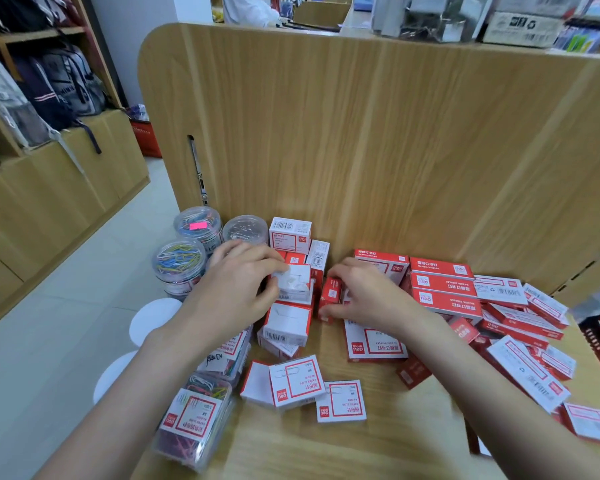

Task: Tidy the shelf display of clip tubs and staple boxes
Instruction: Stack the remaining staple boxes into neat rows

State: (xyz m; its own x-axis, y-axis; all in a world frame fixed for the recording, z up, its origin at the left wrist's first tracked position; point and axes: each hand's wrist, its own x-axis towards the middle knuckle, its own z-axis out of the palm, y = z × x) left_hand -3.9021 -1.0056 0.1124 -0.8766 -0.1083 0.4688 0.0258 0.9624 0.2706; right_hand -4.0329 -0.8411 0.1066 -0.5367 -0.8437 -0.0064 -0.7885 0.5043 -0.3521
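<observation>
Wooden shelf (326,452), hands among staple boxes (445,284)

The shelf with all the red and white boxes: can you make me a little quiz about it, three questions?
1. True or false: the left hand rests on a white box.
2. What does the right hand hold? A) a clip tub B) a small red box C) nothing
3. Fill in: the round tub with the pink sticker stands at the shelf's ____ end.

Key: 1 true; 2 B; 3 left.
</observation>
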